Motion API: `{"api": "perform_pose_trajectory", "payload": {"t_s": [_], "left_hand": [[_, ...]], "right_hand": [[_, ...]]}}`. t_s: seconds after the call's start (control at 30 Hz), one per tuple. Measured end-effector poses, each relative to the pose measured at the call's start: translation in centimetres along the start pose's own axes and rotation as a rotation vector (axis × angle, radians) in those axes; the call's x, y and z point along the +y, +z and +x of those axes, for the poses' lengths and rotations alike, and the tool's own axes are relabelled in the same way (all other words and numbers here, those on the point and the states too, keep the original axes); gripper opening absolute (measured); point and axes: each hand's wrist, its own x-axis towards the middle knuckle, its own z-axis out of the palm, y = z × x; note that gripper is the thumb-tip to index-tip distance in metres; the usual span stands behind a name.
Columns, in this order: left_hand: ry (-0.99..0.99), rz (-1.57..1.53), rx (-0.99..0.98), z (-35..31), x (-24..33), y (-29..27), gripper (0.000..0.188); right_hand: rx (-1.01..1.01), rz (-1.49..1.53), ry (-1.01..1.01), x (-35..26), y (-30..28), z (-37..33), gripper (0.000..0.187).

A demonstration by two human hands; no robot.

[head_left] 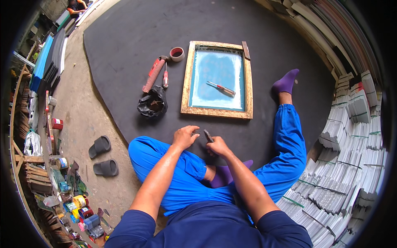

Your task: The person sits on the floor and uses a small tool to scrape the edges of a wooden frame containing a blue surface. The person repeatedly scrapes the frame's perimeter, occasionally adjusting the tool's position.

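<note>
My right hand (pixel 218 146) is closed around a dark, short tool (pixel 208 135), its blunt end pointing up and left; its kind I cannot make out. Just left of it, my left hand (pixel 185 137) is closed with thumb and fingers brought together; whatever may be in them is too small to name. Both hands are low over the black mat, in front of a wooden-framed printing screen (pixel 217 112) with blue and white mesh. A screwdriver (pixel 225 89) with a clear reddish handle lies across the mesh. A narrow brown strip (pixel 245 50) rests at the frame's far right corner.
Left of the screen are a tape roll (pixel 177 54), a red-handled screwdriver (pixel 166 79), a long red tool (pixel 154 75) and a crumpled black plastic bag (pixel 153 103). Dark slippers (pixel 103 156) sit off the mat. Bundled white sheets (pixel 326 182) line the right; another person (pixel 77 7) is far left.
</note>
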Motion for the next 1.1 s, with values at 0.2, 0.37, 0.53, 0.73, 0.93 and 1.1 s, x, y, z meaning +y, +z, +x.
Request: {"api": "perform_pose_trajectory", "payload": {"t_s": [0.2, 0.37, 0.53, 0.73, 0.93, 1.1], "left_hand": [[-0.043, 0.145, -0.08, -0.4, -0.9, 0.0, 0.014], [-0.158, 0.21, -0.104, -0.3, -0.7, -0.3, 0.015], [-0.307, 0.305, -0.174, -0.2, -0.5, -0.9, 0.018], [-0.402, 0.329, -0.328, 0.1, -0.1, -1.4, 0.025], [-0.407, 0.306, -0.328, 0.5, 0.3, -1.4, 0.032], [-0.399, 0.311, -0.324, 0.4, -0.1, -1.2, 0.034]], "right_hand": [[-0.091, -0.135, 0.019, -1.4, 2.5, -0.2, 0.015], [-0.223, 0.023, 0.104, -1.5, 2.2, 0.1, 0.022], [-0.225, 0.035, 0.124, -1.6, 1.2, 0.1, 0.03], [0.054, 0.189, 0.094, -0.9, -3.5, 0.8, 0.017], [0.218, 0.225, 0.114, -1.8, -8.4, 1.4, 0.01], [0.253, 0.218, 0.154, -3.2, -9.6, 1.5, 0.013]]}}
